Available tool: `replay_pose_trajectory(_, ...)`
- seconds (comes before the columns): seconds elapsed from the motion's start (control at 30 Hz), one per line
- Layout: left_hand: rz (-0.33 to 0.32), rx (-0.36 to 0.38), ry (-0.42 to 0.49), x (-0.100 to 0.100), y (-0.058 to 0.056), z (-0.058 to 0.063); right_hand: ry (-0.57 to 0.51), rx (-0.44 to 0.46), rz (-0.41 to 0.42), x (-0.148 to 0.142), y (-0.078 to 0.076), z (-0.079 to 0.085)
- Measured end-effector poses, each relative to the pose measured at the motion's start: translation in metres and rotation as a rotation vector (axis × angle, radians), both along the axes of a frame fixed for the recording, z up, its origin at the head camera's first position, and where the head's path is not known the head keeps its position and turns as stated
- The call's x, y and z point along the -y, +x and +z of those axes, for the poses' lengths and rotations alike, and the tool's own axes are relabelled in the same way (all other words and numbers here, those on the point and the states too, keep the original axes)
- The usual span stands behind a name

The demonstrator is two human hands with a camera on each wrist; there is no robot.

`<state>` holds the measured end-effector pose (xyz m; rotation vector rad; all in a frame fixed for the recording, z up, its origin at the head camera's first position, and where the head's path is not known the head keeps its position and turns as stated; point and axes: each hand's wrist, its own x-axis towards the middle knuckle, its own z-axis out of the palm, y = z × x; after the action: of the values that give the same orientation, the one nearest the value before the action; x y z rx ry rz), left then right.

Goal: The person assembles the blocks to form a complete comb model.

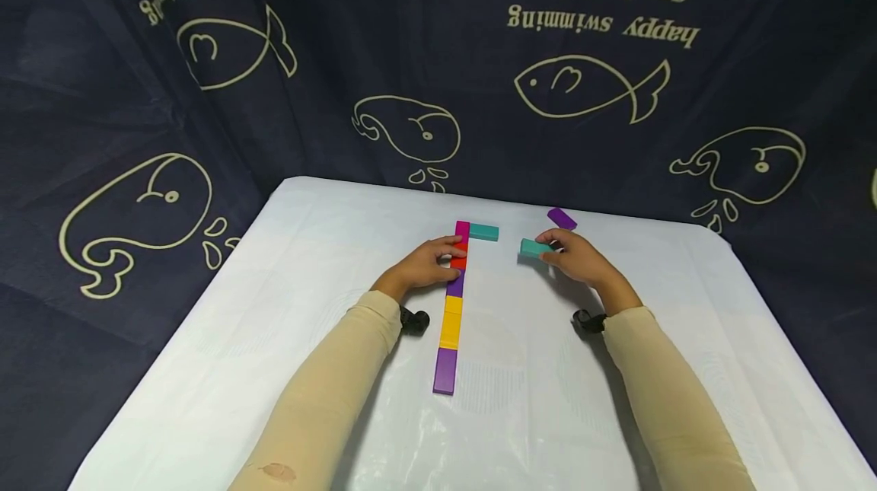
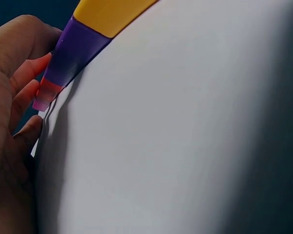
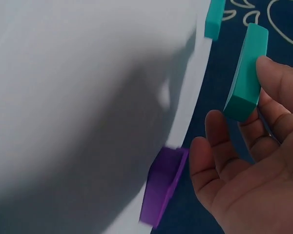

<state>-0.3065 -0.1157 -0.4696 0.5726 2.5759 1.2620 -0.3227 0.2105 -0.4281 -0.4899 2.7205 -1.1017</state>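
Note:
A straight row of blocks runs away from me: a purple block (image 1: pixel 445 371) nearest, then yellow (image 1: pixel 451 326), a darker purple block (image 1: pixel 455 285), red and a magenta block (image 1: pixel 463 227). My left hand (image 1: pixel 426 264) rests over the far part of the row, its fingers reaching across the red block (image 1: pixel 460 263) and its thumb by the darker purple one. Beside the magenta end, a teal block (image 1: pixel 484 233) lies crosswise on the table. My right hand (image 1: pixel 578 256) pinches another teal block (image 3: pixel 249 68) between thumb and fingers, raised above the table.
A loose purple block (image 1: pixel 562 218) lies near the table's back edge, just beyond my right hand. White sheeting covers the table (image 1: pixel 521 369). A dark cloth (image 1: pixel 479 34) with fish and whale drawings hangs behind it. Black straps (image 1: pixel 591 322) sit at both wrists.

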Motion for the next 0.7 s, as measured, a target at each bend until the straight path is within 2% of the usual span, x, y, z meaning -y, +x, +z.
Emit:
replay_pose_trajectory(0.33,0.003,0.005,-0.014,-0.001,0.000,0.001,-0.045,-0.019,0.044,0.034,-0.004,-0.004)
replay_pose_trajectory(0.7,0.004,-0.001,-0.016,-0.001,-0.001,0.000,-0.018,0.014,0.040,0.060,-0.009,-0.011)
